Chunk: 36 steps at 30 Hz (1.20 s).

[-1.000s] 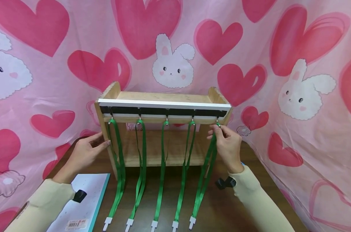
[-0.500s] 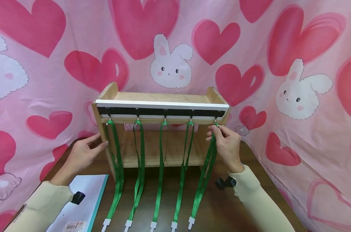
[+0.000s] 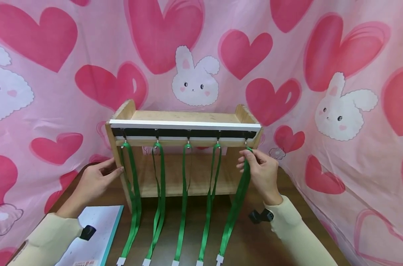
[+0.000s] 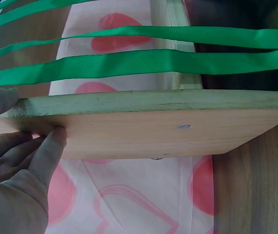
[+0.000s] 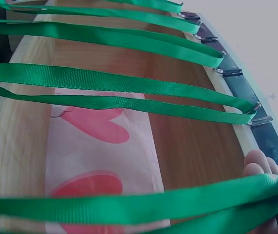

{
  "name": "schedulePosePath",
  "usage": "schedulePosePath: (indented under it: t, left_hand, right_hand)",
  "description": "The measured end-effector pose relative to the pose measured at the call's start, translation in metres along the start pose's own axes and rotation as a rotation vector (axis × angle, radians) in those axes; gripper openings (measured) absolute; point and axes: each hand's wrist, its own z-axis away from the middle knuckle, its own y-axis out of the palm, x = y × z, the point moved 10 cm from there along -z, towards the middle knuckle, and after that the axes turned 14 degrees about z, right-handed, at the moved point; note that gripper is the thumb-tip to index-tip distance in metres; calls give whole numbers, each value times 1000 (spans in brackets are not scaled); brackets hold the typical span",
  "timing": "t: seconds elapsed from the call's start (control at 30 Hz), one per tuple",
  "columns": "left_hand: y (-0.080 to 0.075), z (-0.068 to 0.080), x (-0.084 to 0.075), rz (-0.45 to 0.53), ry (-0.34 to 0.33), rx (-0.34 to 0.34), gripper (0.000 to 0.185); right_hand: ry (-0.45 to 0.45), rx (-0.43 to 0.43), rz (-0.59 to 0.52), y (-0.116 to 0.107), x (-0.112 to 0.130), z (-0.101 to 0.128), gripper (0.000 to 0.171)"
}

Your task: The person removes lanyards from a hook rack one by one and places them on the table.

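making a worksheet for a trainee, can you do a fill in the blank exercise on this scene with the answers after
Exactly ____ lanyards hang along the front of the shelf.
The right hand grips the lanyard at the row's far ____ end.
The left hand touches the shelf's ____ side panel.
The pink backdrop shows hearts and white long-eared ____.

Missing words: five; right; left; rabbits.
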Motion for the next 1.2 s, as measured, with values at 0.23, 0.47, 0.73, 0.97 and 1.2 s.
schedulePosePath:
  t: [0.23, 0.47, 0.73, 0.97, 1.2]
  left_hand:
    - [-1, 1, 1, 1, 8, -1, 59]
    - [0, 0, -1, -3, 18, 2, 59]
    - [-1, -2, -1, 5, 5, 7, 58]
    - [0, -4, -3, 11, 4, 8, 57]
    - [-1, -3, -1, 22, 2, 0, 57]
  right_hand:
    - [5, 0, -40, 2, -1, 0, 22]
    - [-2, 11, 8, -4, -4, 6, 23]
    - [61, 18, -19, -13, -19, 17, 28]
    - [50, 66, 49, -17, -27, 26, 21]
    - [93, 138, 90, -15, -42, 37, 19]
